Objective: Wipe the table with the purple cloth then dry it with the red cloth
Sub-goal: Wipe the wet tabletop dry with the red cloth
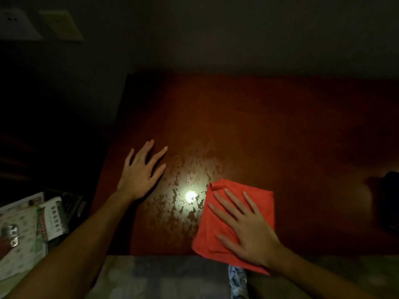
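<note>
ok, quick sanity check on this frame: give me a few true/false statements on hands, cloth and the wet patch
1. The right hand presses flat on the red cloth. True.
2. The left hand holds a purple cloth. False: it rests bare on the table, fingers spread.
3. A wet patch shows between the hands. True.
4. The red cloth lies at the table's far edge. False: it lies at the near edge, overhanging slightly.
5. The red cloth covers the whole wet patch. False: most of the patch lies bare to its left.

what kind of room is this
Probably a dim room in a home: a reddish wooden table against the wall, wall switch plates above it, and newspapers stacked beside it.
</note>
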